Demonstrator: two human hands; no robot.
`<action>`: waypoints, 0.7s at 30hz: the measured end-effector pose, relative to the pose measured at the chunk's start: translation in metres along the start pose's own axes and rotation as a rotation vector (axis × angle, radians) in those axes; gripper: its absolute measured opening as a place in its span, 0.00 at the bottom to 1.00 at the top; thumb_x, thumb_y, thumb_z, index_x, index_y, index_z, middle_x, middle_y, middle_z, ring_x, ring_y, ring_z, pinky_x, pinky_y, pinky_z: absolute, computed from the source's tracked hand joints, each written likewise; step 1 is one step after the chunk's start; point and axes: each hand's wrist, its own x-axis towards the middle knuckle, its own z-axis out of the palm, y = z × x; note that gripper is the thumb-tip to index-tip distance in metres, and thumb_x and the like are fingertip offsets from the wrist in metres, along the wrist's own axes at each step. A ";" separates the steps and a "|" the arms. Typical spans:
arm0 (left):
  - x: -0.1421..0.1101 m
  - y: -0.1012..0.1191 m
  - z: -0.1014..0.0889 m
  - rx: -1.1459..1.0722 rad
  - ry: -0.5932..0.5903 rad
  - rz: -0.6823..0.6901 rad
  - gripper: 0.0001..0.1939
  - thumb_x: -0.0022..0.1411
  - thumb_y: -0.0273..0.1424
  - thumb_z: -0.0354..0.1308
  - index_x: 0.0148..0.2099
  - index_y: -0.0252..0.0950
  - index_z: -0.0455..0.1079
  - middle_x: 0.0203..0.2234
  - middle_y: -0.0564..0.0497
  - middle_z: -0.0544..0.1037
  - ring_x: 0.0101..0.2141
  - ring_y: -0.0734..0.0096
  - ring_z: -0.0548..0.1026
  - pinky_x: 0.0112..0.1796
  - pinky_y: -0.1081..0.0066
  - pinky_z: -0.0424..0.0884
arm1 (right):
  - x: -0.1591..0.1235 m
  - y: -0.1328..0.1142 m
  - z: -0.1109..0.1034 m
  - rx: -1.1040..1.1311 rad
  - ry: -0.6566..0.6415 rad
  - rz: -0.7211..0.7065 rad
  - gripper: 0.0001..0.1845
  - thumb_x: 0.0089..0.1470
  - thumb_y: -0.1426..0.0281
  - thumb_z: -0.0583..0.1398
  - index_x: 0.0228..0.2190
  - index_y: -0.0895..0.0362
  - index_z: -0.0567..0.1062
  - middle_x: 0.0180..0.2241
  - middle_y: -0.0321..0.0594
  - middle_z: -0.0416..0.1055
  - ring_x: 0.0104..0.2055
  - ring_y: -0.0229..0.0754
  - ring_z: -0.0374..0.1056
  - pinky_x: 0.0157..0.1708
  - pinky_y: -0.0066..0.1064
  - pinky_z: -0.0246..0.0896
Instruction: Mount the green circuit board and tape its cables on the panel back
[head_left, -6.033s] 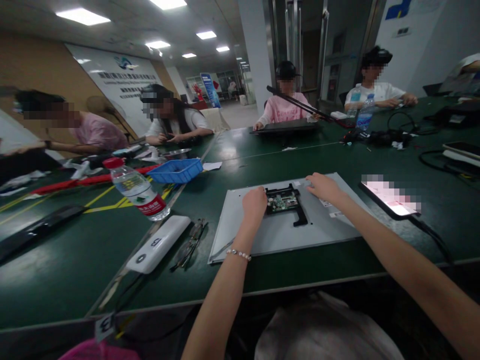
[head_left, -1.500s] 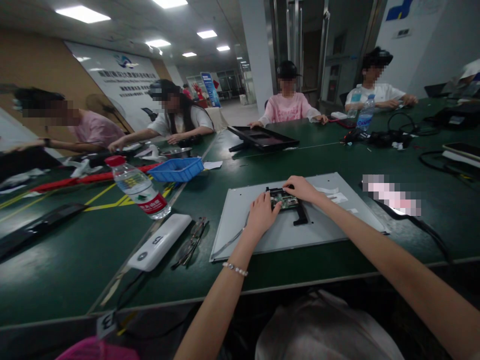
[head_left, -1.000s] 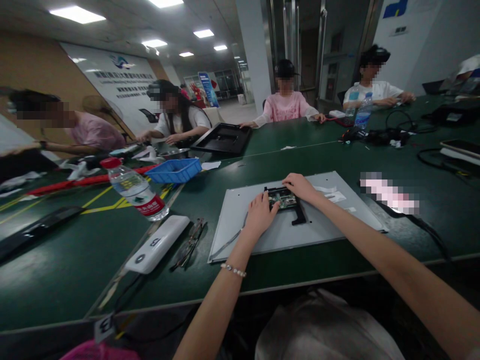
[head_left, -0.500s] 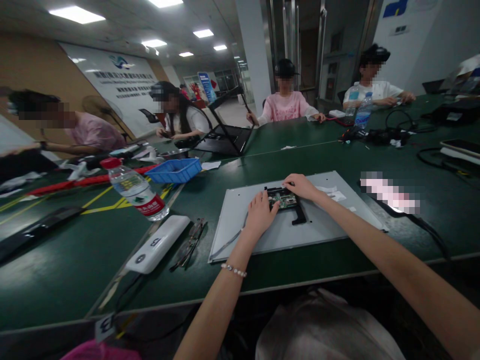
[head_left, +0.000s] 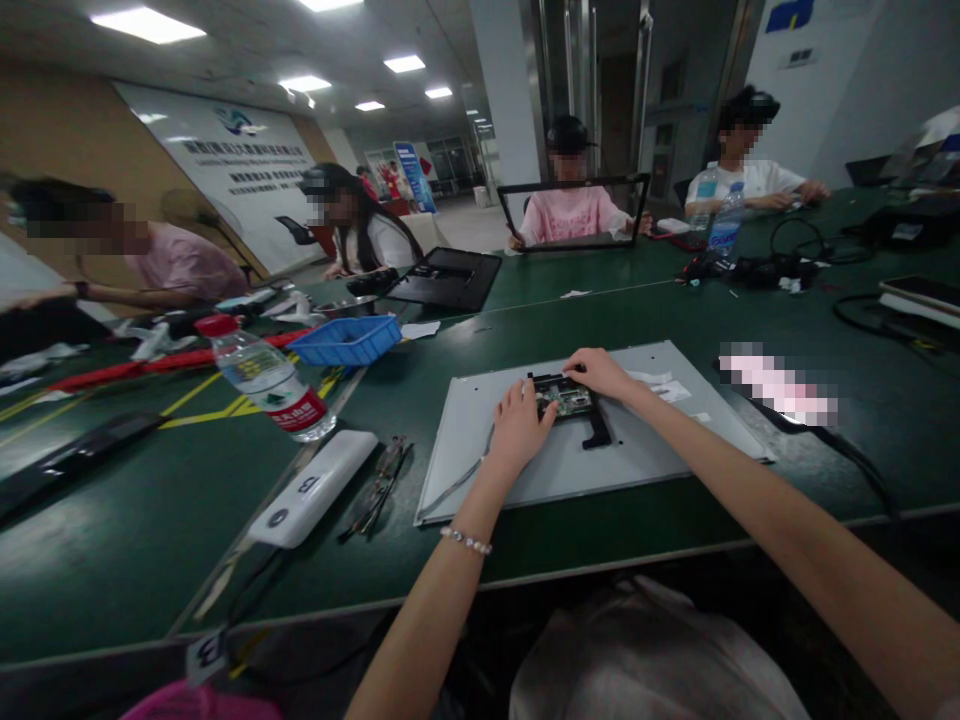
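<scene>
A grey metal panel (head_left: 652, 440) lies flat on the green table in front of me. At its middle sits a small green circuit board (head_left: 564, 397) in a black bracket (head_left: 598, 432). My left hand (head_left: 519, 423) rests on the panel, fingers stretched out, tips touching the board's left edge. My right hand (head_left: 602, 371) lies at the board's far right corner with its fingers curled down onto it; I cannot see anything held in them. A thin cable (head_left: 457, 486) runs from the board toward the panel's near left corner.
A water bottle (head_left: 266, 380), a white power bank (head_left: 313, 488) and glasses (head_left: 375, 490) lie to the left, a blue tray (head_left: 349, 340) behind them. A phone (head_left: 776, 385) with a cable is on the right. Across the table a person holds up a black frame (head_left: 574, 212); other people sit around.
My hands came together onto the circuit board and have stayed there for the last second. The person opposite moved a black back cover to the left and lifted a black frame upright.
</scene>
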 end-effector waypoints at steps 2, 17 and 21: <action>0.000 0.000 -0.001 -0.004 -0.001 0.003 0.31 0.68 0.44 0.45 0.65 0.29 0.53 0.61 0.33 0.61 0.60 0.51 0.60 0.56 0.55 0.59 | -0.001 -0.002 -0.001 -0.004 -0.002 0.007 0.10 0.54 0.76 0.59 0.35 0.58 0.81 0.38 0.44 0.78 0.43 0.43 0.71 0.45 0.30 0.61; 0.001 0.000 -0.006 -0.048 0.126 0.052 0.28 0.68 0.41 0.45 0.64 0.31 0.53 0.62 0.36 0.60 0.62 0.52 0.57 0.58 0.54 0.57 | -0.028 0.007 -0.069 -0.101 -0.100 0.207 0.14 0.52 0.74 0.58 0.39 0.58 0.81 0.43 0.45 0.77 0.47 0.49 0.71 0.49 0.35 0.62; 0.003 0.000 -0.009 -0.061 0.188 0.091 0.26 0.68 0.39 0.45 0.64 0.31 0.54 0.62 0.38 0.60 0.62 0.55 0.56 0.59 0.56 0.55 | -0.059 0.030 -0.088 -0.177 -0.151 0.354 0.18 0.49 0.70 0.62 0.44 0.59 0.79 0.46 0.51 0.75 0.48 0.53 0.70 0.47 0.38 0.63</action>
